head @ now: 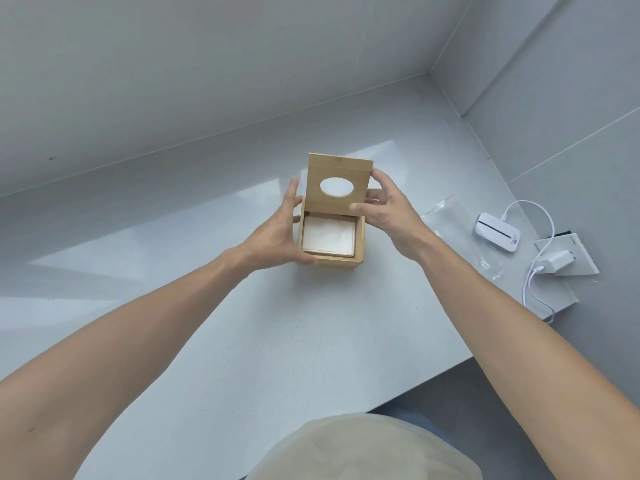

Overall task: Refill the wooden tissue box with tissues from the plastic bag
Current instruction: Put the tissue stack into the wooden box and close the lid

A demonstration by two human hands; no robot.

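Observation:
A square wooden tissue box (341,263) stands on the white counter (242,341). A stack of white tissues (329,239) lies inside it. Its wooden lid (337,174), with an oval hole, is tilted up over the box's far side. My right hand (384,209) pinches the lid's right edge between thumb and fingers. My left hand (277,233) holds the box's left side, thumb on the front corner. A clear plastic bag (460,233) lies flat on the counter to the right of the box.
At the right sit a small white device (497,235), a white charger (557,263) plugged into a socket plate (575,258), and a white cable (533,289). Grey walls bound the counter at the back and right. The counter's front edge runs bottom right.

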